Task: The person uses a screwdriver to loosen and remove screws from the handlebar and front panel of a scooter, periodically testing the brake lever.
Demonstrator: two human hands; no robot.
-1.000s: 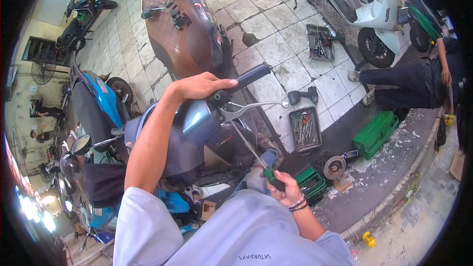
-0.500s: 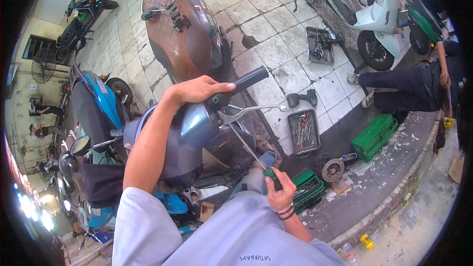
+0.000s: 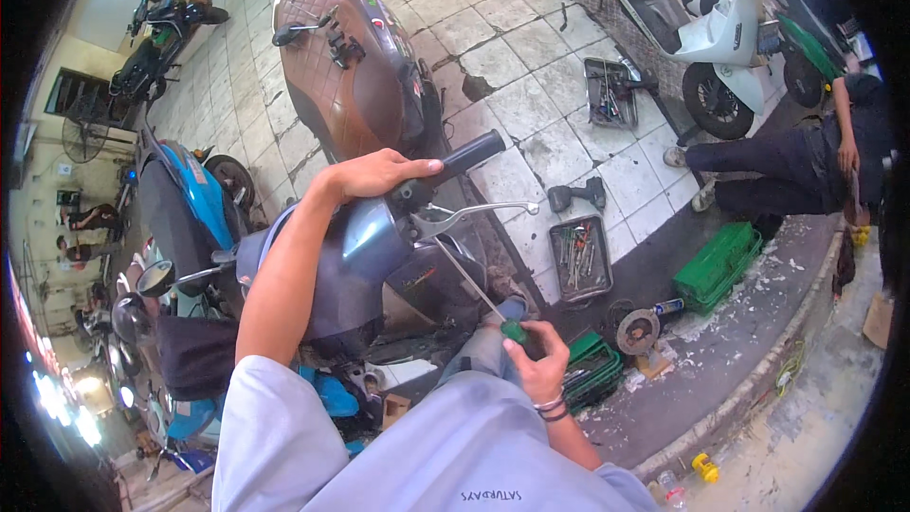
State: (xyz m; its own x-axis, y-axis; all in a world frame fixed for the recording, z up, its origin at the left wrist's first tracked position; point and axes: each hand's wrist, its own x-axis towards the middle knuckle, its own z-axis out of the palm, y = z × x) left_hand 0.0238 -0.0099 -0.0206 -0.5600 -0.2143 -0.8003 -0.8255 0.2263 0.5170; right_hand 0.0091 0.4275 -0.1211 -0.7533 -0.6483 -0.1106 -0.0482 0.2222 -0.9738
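Note:
My left hand [image 3: 384, 173] is wrapped over the inner end of the scooter's handlebar [image 3: 471, 154], thumb lying along the black grip; the other fingertips are hidden on the far side. Below it is the dark blue front cover [image 3: 370, 239]. A silver brake lever [image 3: 483, 215] sticks out to the right. Lower right, my right hand [image 3: 538, 360] grips a screwdriver [image 3: 514, 330] by its green handle. Its long shaft points up and left, and the tip ends just under the lever's base; I cannot tell what it touches.
A tool tray [image 3: 580, 256], a black power tool [image 3: 576, 195] and green toolboxes [image 3: 718, 267] [image 3: 590, 370] lie to the right. A brown-seated scooter [image 3: 346, 76] stands ahead, a blue one [image 3: 190, 192] at left, a white one [image 3: 730, 38] far right. Another person [image 3: 787, 161] is at right.
The view has shifted slightly. My right fingers sit differently, with more of the green handle showing beyond them. My left hand keeps its place on the handlebar.

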